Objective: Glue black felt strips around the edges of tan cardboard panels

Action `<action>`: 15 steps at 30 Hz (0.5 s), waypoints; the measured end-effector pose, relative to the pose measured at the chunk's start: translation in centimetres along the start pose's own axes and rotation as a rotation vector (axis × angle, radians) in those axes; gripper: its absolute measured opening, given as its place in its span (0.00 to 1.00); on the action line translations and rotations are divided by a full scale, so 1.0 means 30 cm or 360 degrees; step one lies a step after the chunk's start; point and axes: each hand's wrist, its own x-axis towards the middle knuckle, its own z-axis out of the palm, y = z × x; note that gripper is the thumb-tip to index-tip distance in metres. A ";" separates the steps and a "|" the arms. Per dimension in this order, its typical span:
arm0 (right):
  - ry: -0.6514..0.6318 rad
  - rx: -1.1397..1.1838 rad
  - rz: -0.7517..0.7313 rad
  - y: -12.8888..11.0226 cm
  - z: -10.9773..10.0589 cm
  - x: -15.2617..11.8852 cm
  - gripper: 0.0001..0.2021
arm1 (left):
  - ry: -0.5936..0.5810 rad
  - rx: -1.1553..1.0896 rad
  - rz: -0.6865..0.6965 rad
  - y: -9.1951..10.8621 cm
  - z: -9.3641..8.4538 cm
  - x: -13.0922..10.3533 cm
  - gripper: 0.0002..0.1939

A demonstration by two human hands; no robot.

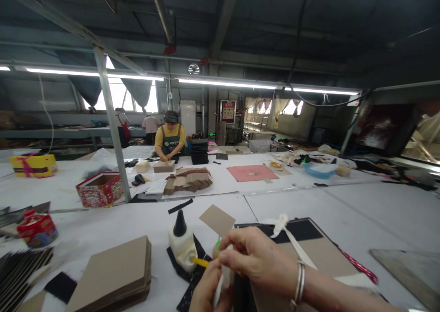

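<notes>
My left hand point(208, 288) and my right hand point(256, 252) are together low in the middle, fingers pinched around a crumpled white cloth or paper point(225, 280). My fingers cover most of it. Just beyond them a green tip point(218, 242) shows; what it belongs to is mostly hidden. To the left stands a white glue bottle point(180, 243) with a black nozzle, a yellow handle point(200, 261) beside it. A grey-brown card point(217, 219) lies past my hands. Under my right forearm is a larger board point(305, 252) with a black strip and a white knotted cloth point(282, 224).
A stack of grey-brown boards point(113, 273) sits at left, near a red container point(37, 229). Farther off are a red patterned box point(99, 190), a metal post point(115, 128), a pink sheet point(252, 172) and fanned boards point(189, 180). A co-worker point(170, 138) works across the table.
</notes>
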 end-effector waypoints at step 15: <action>0.0063 -0.0912 -0.0090 0.146 -0.024 -0.168 0.07 | -0.0418 0.1195 -0.0942 -0.298 -0.402 -0.276 0.30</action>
